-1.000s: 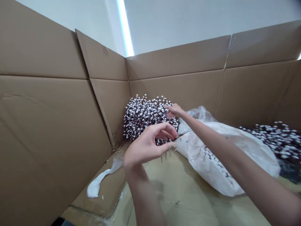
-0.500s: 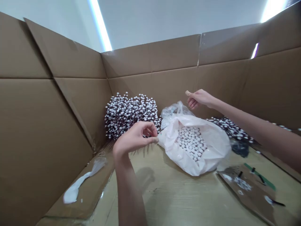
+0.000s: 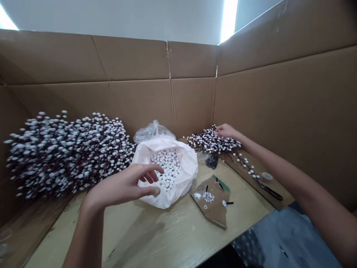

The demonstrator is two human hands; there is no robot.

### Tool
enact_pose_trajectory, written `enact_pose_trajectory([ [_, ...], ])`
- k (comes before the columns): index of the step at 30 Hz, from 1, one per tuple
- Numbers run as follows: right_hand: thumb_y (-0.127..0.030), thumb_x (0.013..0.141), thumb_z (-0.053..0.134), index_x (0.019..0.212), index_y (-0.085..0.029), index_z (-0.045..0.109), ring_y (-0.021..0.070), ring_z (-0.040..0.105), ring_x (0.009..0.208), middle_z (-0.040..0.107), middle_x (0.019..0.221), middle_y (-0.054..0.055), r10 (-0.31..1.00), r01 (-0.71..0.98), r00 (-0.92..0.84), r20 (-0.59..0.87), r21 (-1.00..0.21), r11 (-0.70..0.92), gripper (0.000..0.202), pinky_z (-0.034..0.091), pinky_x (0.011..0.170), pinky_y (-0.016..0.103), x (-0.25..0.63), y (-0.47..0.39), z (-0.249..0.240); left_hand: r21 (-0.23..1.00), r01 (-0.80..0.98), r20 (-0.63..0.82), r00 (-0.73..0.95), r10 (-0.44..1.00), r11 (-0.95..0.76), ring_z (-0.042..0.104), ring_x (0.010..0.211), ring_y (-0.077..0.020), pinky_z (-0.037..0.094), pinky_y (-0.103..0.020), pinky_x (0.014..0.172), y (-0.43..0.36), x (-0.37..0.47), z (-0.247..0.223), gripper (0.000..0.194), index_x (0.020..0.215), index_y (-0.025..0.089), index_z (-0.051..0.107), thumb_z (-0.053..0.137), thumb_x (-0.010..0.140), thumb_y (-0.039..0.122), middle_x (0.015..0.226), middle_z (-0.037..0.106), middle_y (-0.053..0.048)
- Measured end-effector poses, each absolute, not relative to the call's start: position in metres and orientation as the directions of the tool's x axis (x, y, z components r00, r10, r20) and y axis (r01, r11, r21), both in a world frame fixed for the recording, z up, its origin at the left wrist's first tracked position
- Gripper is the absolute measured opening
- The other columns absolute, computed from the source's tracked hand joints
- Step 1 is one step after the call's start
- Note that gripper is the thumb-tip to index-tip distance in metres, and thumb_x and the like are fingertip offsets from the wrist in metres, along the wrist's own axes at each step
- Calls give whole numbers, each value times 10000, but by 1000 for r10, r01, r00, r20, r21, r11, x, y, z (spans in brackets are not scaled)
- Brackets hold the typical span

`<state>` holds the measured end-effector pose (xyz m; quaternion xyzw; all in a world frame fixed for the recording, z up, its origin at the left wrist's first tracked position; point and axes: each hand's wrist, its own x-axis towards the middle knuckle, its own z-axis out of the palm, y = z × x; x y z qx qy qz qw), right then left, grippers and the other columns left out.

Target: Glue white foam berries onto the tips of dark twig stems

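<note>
My left hand [image 3: 129, 185] hovers in front of a white plastic bag [image 3: 189, 158], thumb and fingers apart, with nothing in it. Inside the open bag lie many small white balls [image 3: 167, 167]. At the back right, my right hand [image 3: 226, 131] is in a pile of white-berry branches [image 3: 208, 141] with dark stems. Its fingers are bent together at the berries; the fingertips are partly hidden among them. A larger bunch of white-berry branches [image 3: 75, 152] lies at the left.
A cardboard piece [image 3: 213, 212] with white glue dabs and short black sticks lies right of the bag. Beyond it are a dark packet [image 3: 212, 161], black-handled scissors or pliers [image 3: 270, 191] and a small clear cup [image 3: 267, 177]. Tall cardboard walls [image 3: 134, 96] enclose the table.
The view has turned right. My right hand has moved from above the bag to the branch pile at the back right. My left hand's fingers have spread from a near pinch.
</note>
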<state>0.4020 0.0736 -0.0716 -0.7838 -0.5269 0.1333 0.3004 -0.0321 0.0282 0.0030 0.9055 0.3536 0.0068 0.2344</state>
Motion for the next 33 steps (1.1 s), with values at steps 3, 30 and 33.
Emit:
enact_pose_trajectory([
  [3, -330, 896, 580, 938, -123, 637, 156, 639, 849, 662, 952, 38, 929, 837, 354, 110, -481, -262, 219, 533, 765, 337, 404, 74, -96, 410, 652, -178, 743, 645, -638, 635, 976, -236, 491, -310, 840, 28, -24, -5, 494, 1216, 249, 597, 593, 774, 471, 1054, 687, -65],
  [30, -344, 909, 558, 1004, -129, 624, 160, 633, 870, 649, 992, 62, 911, 913, 400, 99, -128, -387, 244, 529, 785, 353, 376, 82, -87, 406, 625, -193, 772, 606, -667, 610, 997, -242, 441, -292, 832, 18, -21, 1, 462, 1207, 237, 601, 565, 792, 436, 1080, 676, -69],
  [33, -343, 907, 561, 1022, -123, 621, 159, 635, 847, 648, 998, 55, 939, 927, 345, 10, -164, -339, 255, 538, 749, 336, 369, 77, -102, 410, 618, -188, 777, 601, -671, 610, 997, -246, 440, -303, 839, 18, -22, 1, 480, 1224, 232, 589, 558, 797, 449, 1085, 672, -76],
])
